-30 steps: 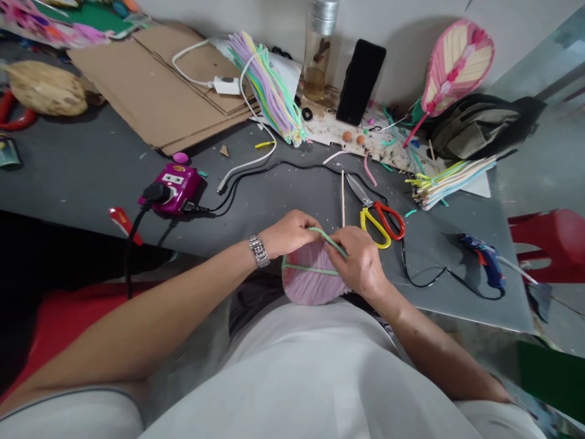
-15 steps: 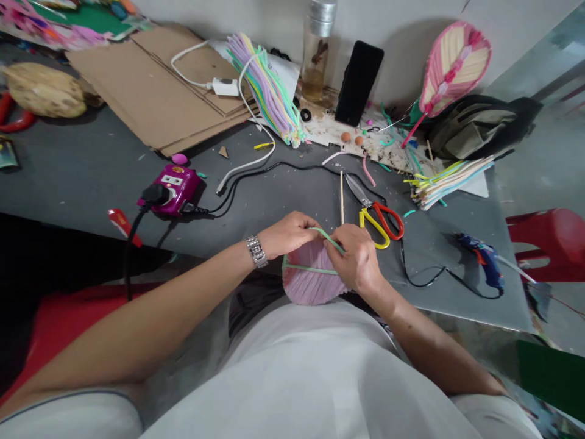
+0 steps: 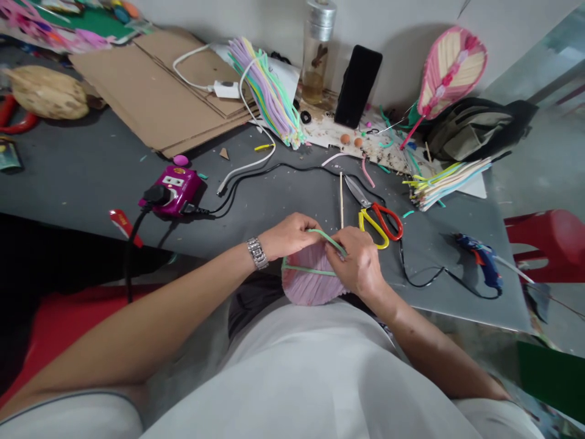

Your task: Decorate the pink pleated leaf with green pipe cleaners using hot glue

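A lilac fan-shaped piece (image 3: 311, 286) covered in fuzzy strips rests against my lap at the table's front edge. One green pipe cleaner crosses its face, and a second green pipe cleaner (image 3: 325, 234) arches along its top between my hands. My left hand (image 3: 292, 235), below a metal wristwatch, pinches that upper strand at its left end. At the other end my right hand (image 3: 359, 259) has its fingers closed on the same strand and covers the piece's right side. Scissors (image 3: 375, 221) with yellow and red handles and a thin pale stick (image 3: 341, 198) lie just beyond my hands.
A blue glue gun (image 3: 482, 259) lies at right with its black cord across the table. Pipe cleaner bundles (image 3: 269, 91) stand behind, beside a phone (image 3: 359, 85) and a bottle (image 3: 316, 55). A purple power socket (image 3: 171, 189) and cardboard (image 3: 150, 91) are left; a finished pink fan (image 3: 452, 73) leans right.
My hands keep their hold on the green pipe cleaner, with the right fingers shifted very slightly. The whole view has moved a little.
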Action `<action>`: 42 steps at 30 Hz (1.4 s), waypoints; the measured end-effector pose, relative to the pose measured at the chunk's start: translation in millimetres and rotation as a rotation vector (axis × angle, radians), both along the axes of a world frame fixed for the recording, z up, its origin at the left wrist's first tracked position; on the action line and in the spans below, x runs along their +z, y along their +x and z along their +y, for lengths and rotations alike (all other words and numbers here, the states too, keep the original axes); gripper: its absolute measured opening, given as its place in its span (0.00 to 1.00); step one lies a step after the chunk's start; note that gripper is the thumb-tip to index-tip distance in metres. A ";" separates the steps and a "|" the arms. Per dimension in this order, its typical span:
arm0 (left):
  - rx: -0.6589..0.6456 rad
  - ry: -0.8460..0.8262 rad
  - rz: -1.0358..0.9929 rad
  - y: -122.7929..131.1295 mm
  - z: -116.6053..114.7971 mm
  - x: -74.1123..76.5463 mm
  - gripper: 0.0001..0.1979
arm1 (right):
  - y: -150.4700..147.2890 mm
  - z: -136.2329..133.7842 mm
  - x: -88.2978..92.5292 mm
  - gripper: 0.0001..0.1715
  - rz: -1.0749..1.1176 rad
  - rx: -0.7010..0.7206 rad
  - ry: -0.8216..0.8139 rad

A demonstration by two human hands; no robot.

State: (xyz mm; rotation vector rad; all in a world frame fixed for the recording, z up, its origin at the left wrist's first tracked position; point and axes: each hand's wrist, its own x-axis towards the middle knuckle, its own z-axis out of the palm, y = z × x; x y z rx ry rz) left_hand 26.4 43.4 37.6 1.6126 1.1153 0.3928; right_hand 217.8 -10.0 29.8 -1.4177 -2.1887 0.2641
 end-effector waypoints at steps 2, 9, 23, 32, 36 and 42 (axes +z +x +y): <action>0.015 0.004 0.016 0.3 -0.7 0.3 0.16 | -1.7 0.3 -0.6 0.12 -0.044 -0.001 0.031; 0.024 0.024 0.033 1.2 -0.6 -0.3 0.17 | -5.5 -0.1 -1.3 0.15 -0.123 -0.021 0.105; 0.027 0.067 0.068 1.1 0.3 -2.4 0.14 | 0.9 1.0 3.1 0.12 -0.058 0.042 -0.042; 0.052 0.025 -0.161 -1.9 -1.4 -7.2 0.14 | 44.8 21.9 36.0 0.22 0.683 0.010 -0.788; 0.103 -0.042 -0.163 -4.8 -1.5 -10.7 0.15 | 72.1 36.6 28.3 0.21 0.489 -0.198 -0.545; 0.157 -0.148 -0.147 -6.0 3.5 -14.3 0.14 | 95.6 39.0 4.2 0.18 -0.336 -0.400 -0.305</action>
